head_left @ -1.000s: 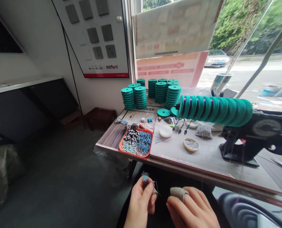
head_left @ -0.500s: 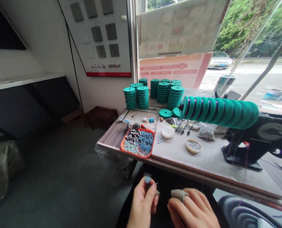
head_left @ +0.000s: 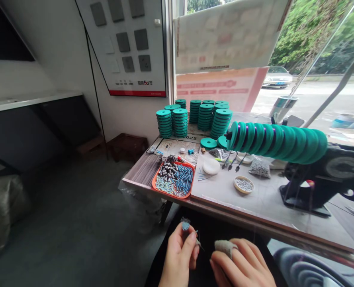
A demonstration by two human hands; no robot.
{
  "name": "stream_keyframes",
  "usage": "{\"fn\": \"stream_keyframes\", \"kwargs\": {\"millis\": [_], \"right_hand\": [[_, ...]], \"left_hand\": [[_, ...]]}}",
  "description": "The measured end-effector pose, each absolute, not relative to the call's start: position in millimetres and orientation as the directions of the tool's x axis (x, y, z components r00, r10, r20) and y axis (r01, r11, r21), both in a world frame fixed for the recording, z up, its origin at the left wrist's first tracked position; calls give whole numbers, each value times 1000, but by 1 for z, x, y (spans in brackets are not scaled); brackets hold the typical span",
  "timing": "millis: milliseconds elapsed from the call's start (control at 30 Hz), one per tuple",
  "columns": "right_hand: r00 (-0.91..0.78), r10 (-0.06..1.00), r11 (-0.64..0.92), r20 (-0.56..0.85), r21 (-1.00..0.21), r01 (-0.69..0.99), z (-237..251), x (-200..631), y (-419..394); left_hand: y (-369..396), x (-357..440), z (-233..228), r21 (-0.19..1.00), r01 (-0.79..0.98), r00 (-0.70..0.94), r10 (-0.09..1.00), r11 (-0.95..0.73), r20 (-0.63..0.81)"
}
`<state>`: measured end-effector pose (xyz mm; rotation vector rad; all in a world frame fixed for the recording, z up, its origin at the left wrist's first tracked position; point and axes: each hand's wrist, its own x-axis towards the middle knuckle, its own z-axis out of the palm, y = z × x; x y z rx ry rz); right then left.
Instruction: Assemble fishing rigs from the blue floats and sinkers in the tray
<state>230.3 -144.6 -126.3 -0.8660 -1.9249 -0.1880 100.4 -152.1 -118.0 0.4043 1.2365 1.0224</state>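
My left hand [head_left: 181,249] is above my lap, pinching a small bundle of thin blue pieces [head_left: 185,226] with dark, wiry tips. A thin dark strand and a bit of greyish wrap show by its thumb and fingers. To its right, apart from it, is my right hand [head_left: 242,263], its fingers curled and a grey cloth wrap [head_left: 225,247] around one finger. What its fingertips hold, if anything, is hidden. On the table ahead lies an orange tray [head_left: 156,188] of blue tubes, dark metal cylinders and pale small parts.
Stacks of green spools [head_left: 180,123] stand at the table's back. On the right, a black winding machine [head_left: 306,195] carries a row of green spools [head_left: 278,142]. A round dish of grey beads [head_left: 244,185], a white disc [head_left: 211,166] and a bag of beads [head_left: 260,168] lie between.
The view has shifted very slightly, so the table's things sit a little further right. Both hands keep almost the same pose, the left still pinching the bundle.
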Motion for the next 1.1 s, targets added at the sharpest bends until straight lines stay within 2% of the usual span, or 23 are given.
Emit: {"fn": "stream_keyframes", "kwargs": {"millis": [367, 467, 600, 767, 867, 1000, 1100], "right_hand": [[-298, 487, 735, 821, -202, 647, -124, 231, -143], [-288, 497, 715, 818, -199, 670, -124, 233, -143], [-288, 531, 680, 797, -197, 707, -128, 238, -143], [-298, 542, 675, 786, -196, 711, -135, 242, -144], [-312, 530, 666, 788, -160, 728, -135, 244, -143], [-400, 460, 722, 793, -72, 688, -126, 238, -137], [-408, 425, 757, 808, -70, 650, -120, 230, -135]], "left_hand": [[-153, 99, -116, 766, -382, -21, 823, 518, -567], [-155, 99, -113, 814, -283, -57, 838, 508, -543], [-157, 96, -109, 910, -32, -141, 899, 414, -414], [-156, 94, -104, 912, 78, -161, 908, 403, -388], [-156, 94, -102, 903, 75, -174, 897, 424, -407], [-158, 94, -104, 915, 37, -138, 909, 401, -393], [-158, 97, -105, 925, -150, -161, 915, 348, -370]]}}
